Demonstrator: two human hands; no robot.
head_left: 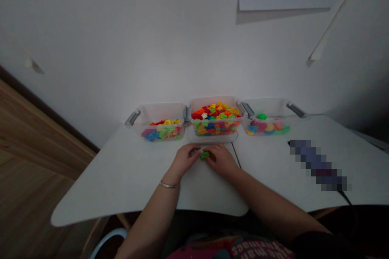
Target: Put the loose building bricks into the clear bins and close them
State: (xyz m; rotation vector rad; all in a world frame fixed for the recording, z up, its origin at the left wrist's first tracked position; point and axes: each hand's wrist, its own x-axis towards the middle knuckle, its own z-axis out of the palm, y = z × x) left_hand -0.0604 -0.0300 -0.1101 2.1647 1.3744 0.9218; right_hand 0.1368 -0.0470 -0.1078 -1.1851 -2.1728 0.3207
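Note:
A small green plastic building block [205, 155] is just above the white tabletop, between my two hands. My right hand [223, 161] grips it from the right, thumb and fingers curled round its edge. From the other side my left hand [184, 160], with a silver bangle on the wrist, brings its curled fingertips up to the block's left edge. Whether those fingertips pinch the block or some other small piece is hidden. Right behind the hands stands a clear plastic box [215, 134] heaped with multicoloured building blocks [217, 111].
A clear box with coloured pieces [164, 131] stands at the left, another with larger rounded pieces [269, 126] at the right. A pixelated object [317, 166] with a dark cable lies on the right of the table [121, 186]. The wall rises behind the boxes.

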